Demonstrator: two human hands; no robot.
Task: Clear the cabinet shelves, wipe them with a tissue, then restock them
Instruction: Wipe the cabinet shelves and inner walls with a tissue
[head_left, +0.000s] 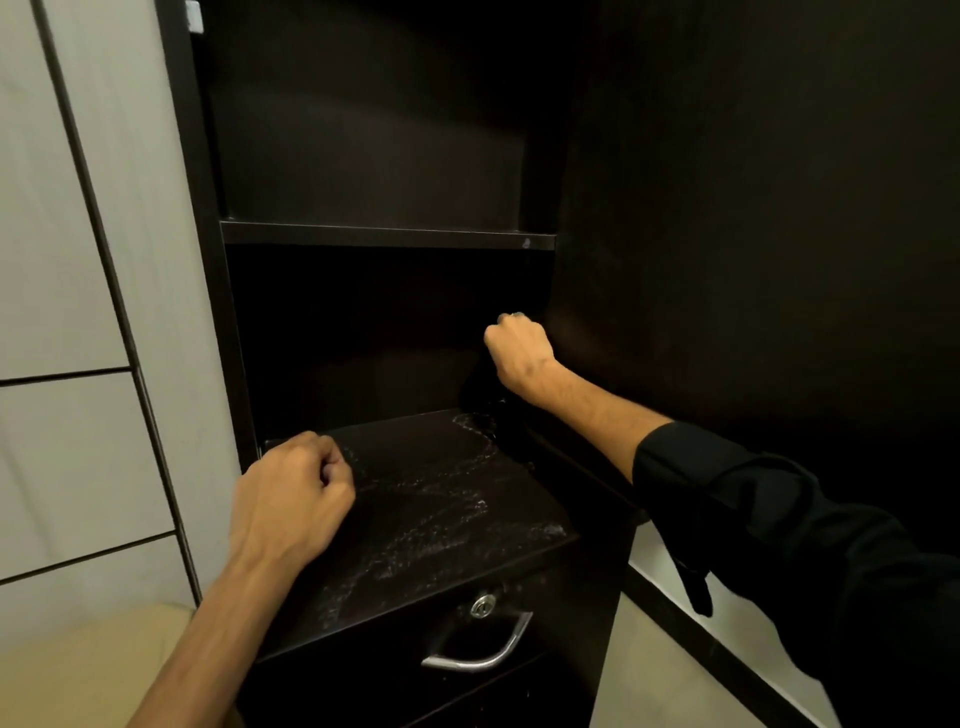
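Observation:
The dark cabinet (384, 234) stands open, and both visible shelves are bare. The lower shelf surface (447, 499) is streaked with pale dust. My left hand (291, 499) hovers over its front left corner, curled into a fist with nothing visible in it. My right hand (517, 353) is inside the lower compartment at the right, fingers closed. A dark object (480, 397) hangs just under that fist against the dark interior; I cannot make out what it is. No tissue shows.
Below the shelf is a drawer with a lock (483, 605) and a curved metal handle (478, 649). The open cabinet door (753, 234) stands close on the right. White panelled doors (78, 312) fill the left, above a beige surface (78, 670).

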